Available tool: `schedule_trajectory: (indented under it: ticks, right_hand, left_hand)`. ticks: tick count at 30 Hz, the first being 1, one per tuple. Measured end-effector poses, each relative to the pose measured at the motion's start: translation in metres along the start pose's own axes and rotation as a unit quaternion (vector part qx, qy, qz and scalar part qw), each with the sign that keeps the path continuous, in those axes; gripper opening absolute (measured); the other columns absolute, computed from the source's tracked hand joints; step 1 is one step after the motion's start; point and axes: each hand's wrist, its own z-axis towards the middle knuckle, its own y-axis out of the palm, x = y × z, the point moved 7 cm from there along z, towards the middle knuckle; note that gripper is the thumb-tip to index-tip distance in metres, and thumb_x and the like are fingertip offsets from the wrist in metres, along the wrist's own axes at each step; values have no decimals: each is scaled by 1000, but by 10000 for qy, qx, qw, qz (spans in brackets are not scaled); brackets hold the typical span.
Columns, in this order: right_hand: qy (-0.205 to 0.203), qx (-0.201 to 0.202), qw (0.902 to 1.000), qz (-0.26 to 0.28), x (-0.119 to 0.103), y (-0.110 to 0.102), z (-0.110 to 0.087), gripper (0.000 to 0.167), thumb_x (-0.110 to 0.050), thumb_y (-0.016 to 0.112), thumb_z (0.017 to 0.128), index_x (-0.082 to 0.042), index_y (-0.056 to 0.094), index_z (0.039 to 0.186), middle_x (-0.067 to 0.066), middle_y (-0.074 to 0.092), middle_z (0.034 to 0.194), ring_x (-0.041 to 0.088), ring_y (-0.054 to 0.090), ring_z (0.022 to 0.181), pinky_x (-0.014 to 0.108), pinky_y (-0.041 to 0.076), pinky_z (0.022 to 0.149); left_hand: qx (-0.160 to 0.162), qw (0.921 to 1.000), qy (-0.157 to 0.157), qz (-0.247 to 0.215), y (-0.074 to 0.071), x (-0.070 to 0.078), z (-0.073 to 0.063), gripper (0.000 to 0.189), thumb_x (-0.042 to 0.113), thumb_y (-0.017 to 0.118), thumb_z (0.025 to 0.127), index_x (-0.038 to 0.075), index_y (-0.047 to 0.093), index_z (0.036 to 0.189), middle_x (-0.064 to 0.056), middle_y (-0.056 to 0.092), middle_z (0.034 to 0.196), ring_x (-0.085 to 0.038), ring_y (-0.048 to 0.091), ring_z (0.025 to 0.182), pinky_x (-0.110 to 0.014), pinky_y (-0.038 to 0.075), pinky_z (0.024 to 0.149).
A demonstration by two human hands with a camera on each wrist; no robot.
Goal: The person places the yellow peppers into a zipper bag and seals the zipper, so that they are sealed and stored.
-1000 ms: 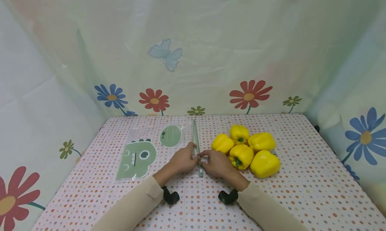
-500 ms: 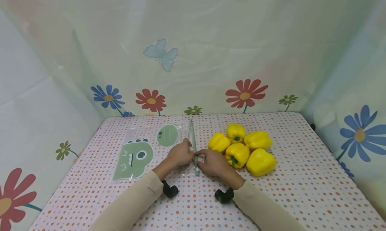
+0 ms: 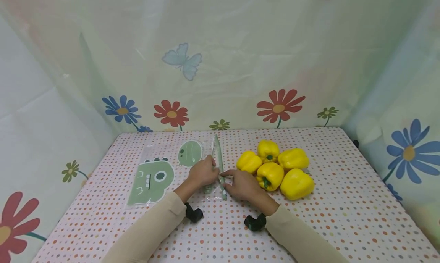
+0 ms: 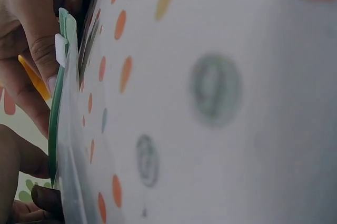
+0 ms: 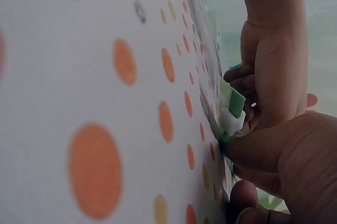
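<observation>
A clear slider zip bag [image 3: 151,183] printed with a green dinosaur lies flat, its green zip edge [image 3: 221,160] facing right. My left hand [image 3: 203,171] pinches the bag at the middle of its mouth. Opposite it, my right hand [image 3: 245,184] pinches the green zip edge between thumb and forefinger. Between the hands the two sides of the mouth stand slightly apart. A white slider [image 4: 60,50] sits near the zip's near end, also seen in the right wrist view. Fingertips of both hands are partly hidden by the bag and each other.
Several yellow bell peppers [image 3: 271,175] sit in a cluster just right of my right hand. The table has a dotted cloth [image 3: 343,202]. A flowered curtain [image 3: 233,64] hangs at the back and both sides.
My left hand has shifted slightly left with its side of the bag, and the gap at the mouth has widened. The right hand keeps its pinch. The head view has turned slightly.
</observation>
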Motion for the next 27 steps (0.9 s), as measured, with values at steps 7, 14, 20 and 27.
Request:
schedule_trajectory:
  ticks: [7, 14, 20, 27]
  right_hand:
    - [-17, 7, 10000, -57, -1, -1, -2, 40, -31, 68, 89, -25, 66, 128, -7, 33, 48, 7, 29, 39, 21, 23, 38]
    - [21, -33, 9999, -156, -1, -1, -1, 42, -32, 68, 89, -25, 65, 130, -7, 33, 48, 8, 29, 39, 21, 24, 38]
    - [37, -138, 9997, -201, -1, -1, -1, 43, -32, 66, 90, -26, 63, 133, -7, 33, 48, 8, 28, 39, 21, 24, 38]
    - [28, -176, 9997, -179, -3, -1, -2, 43, -32, 66, 90, -26, 62, 133, -7, 32, 48, 8, 28, 39, 21, 23, 37]
  left_hand:
    - [-135, 9997, -67, 174, 3, 0, 3, 30, 30, 53, 88, 10, 49, 111, 0, 54, 64, -15, 48, 49, -29, 35, 44]
    - [-82, 9996, -235, 118, 2, 0, 1, 39, 33, 54, 89, 9, 46, 119, -2, 54, 64, -16, 49, 47, -30, 35, 42]
    - [97, 9994, -197, 265, 1, -2, 4, 34, 33, 54, 89, 9, 49, 112, -2, 57, 64, -17, 51, 48, -31, 36, 42]
    - [51, 9989, -146, 446, -1, 0, 5, 33, 23, 53, 84, 10, 47, 113, 0, 57, 60, -16, 50, 45, -30, 34, 40]
